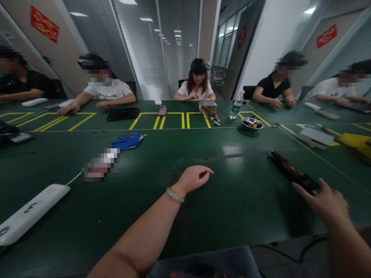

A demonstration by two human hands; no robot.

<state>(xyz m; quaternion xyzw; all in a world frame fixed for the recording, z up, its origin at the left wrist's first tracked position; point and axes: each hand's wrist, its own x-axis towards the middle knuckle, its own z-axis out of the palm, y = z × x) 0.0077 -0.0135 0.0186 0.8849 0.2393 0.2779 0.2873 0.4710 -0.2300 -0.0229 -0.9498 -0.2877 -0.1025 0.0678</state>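
Note:
My left hand (194,179), with a pale bangle on its wrist, is over the middle of the green table. Its fingers are curled, thumb and forefinger close together around a small gap, and nothing shows in them. Further right, my right hand (329,200) has thumb and fingers spread in a V at the rear end of a dark, long tool (292,172), which looks like an electric screwdriver. The tool's narrow tip points away to the left. Blur on this hand hides how far the fingers touch the tool.
Left of me are a white power bank (34,212), a cable, a blurred-out flat object (101,166) and a blue glove (127,141). Ahead stand a metal bowl (252,124) of small parts, a water bottle (237,106) and a power supply (207,104) with coloured wires. Several people sit opposite.

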